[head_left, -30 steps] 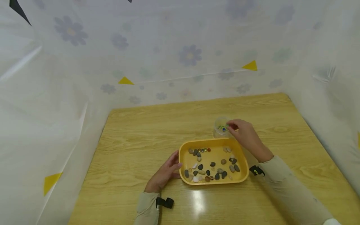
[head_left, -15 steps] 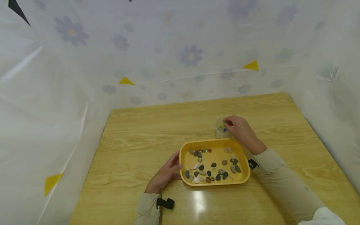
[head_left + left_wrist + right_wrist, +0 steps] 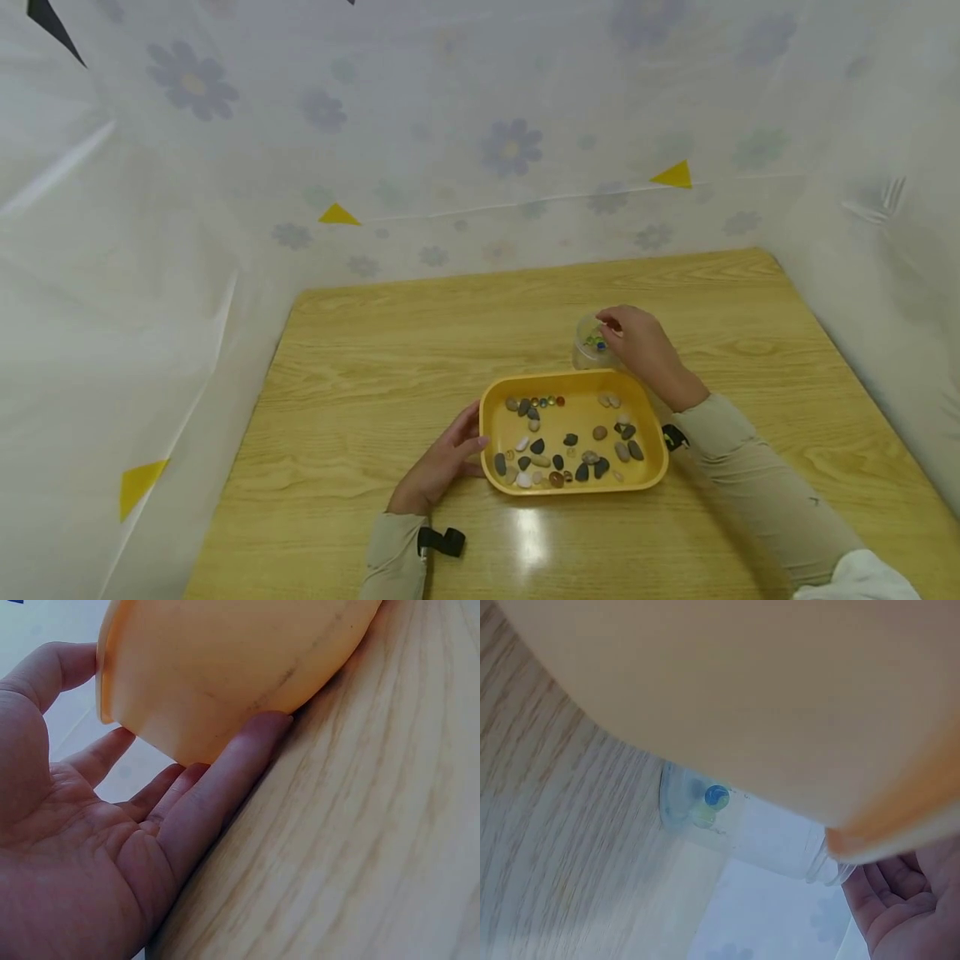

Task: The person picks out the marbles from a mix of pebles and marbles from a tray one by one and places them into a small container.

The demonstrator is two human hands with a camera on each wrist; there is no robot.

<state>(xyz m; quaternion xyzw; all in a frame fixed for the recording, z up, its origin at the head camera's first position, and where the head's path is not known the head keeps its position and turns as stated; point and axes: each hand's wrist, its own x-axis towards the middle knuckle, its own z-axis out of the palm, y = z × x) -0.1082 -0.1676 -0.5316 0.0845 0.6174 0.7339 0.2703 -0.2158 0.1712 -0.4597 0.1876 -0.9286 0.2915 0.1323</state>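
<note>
A yellow plastic tray on the table holds several grey, white and brown pebbles and a few glass marbles. My left hand holds its left end, thumb at the rim and fingers against the outer wall. Just behind the tray stands a clear plastic jar with marbles inside; a blue one shows through its side. My right hand is at the jar's mouth, fingers bent and their tips close together. Whether something is between those fingertips is hidden.
The wood-grain table reaches back to a white flowered plastic sheet. More sheeting hangs along the left and right sides. The tray's wall blocks much of the right wrist view.
My right hand has shifted slightly left and back, its fingertips now over the jar's mouth; a small greenish thing seen earlier at them is no longer distinct. My left hand keeps its place on the tray.
</note>
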